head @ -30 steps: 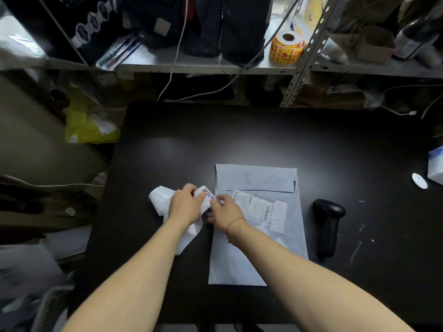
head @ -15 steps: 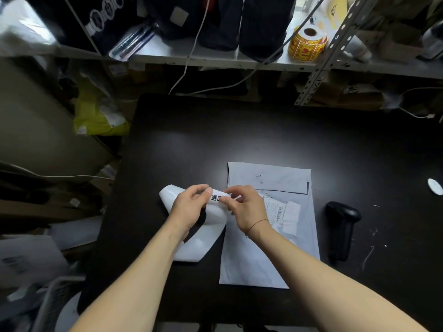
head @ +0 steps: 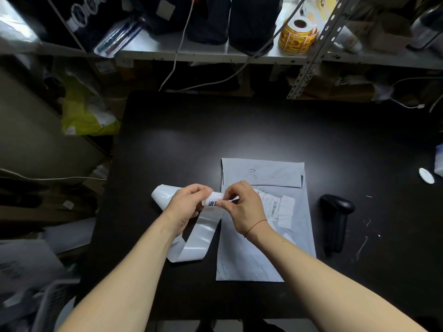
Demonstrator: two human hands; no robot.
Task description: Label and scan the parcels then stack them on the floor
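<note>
A: At the near side of the black table (head: 182, 144), what do the hands hold?
B: The left hand (head: 184, 203) and right hand (head: 243, 208) both pinch a printed label (head: 212, 202) atop a glossy white backing strip (head: 200, 238) that curls down to the table.
A: And the parcel?
B: The grey parcel (head: 261, 257) lies flat just right of the strip, under the right wrist. A black scanner (head: 335, 219) lies off its right edge; a yellow sticker roll (head: 297, 37) sits on the far shelf (head: 215, 52).

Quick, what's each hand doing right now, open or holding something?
Left hand: grips the label strip.
Right hand: pinches the printed label at the strip's top end.
</note>
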